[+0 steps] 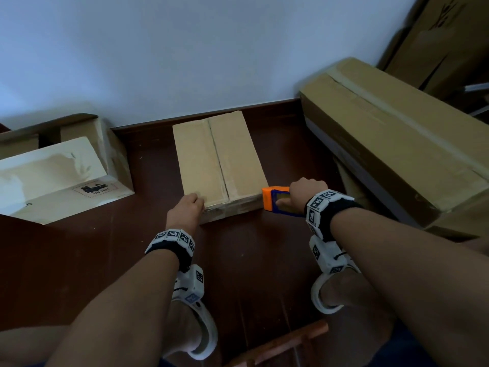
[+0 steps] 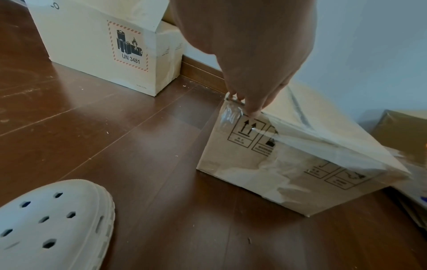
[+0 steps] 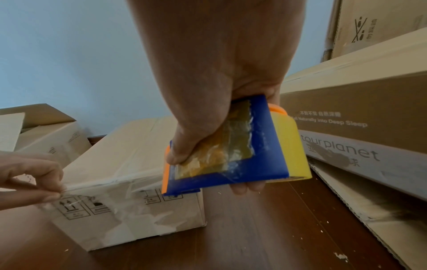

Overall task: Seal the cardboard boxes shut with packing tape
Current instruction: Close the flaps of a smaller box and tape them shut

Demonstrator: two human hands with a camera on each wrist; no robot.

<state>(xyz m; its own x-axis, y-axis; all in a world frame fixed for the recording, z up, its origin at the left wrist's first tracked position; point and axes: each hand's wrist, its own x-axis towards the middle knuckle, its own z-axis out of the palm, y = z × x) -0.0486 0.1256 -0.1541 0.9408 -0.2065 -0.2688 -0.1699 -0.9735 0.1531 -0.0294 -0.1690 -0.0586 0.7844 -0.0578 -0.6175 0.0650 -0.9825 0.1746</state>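
Here a closed cardboard box [image 1: 219, 165] is seen standing on the dark wooden floor [image 1: 79, 260], its far end close to the wall [image 1: 185, 49] and its near end turned toward the person. The two top flaps are shut and meet along a centre seam [image 1: 218, 157] running away from the viewer. At the near left corner of the box the left hand [image 1: 185, 210] is placed, and the free end of a strip of clear packing tape [image 2: 231, 113] is pinched between its thumb and fingertips [image 2: 251, 111] right at the top edge. From that pinch the tape is stretched along the near top edge of the box, partly over the printed handling symbols [image 2: 248, 130] on the front face, toward the right corner. Just beside that right corner, clear of the box top, a blue and orange tape dispenser [image 1: 275, 202] is gripped in the right hand [image 1: 304, 193]; the thumb is laid over the blue plate and the fingers are curled under the yellow roll [image 3: 293, 146]. The box therefore lies between the two hands, with the left one touching it and the right one at its side. A pale box with a UN 3481 label [image 2: 129, 47] is seen to the left, and a long brown carton [image 1: 397, 139] to the right. A white clog [image 2: 50, 224] is planted on the floor near the left hand
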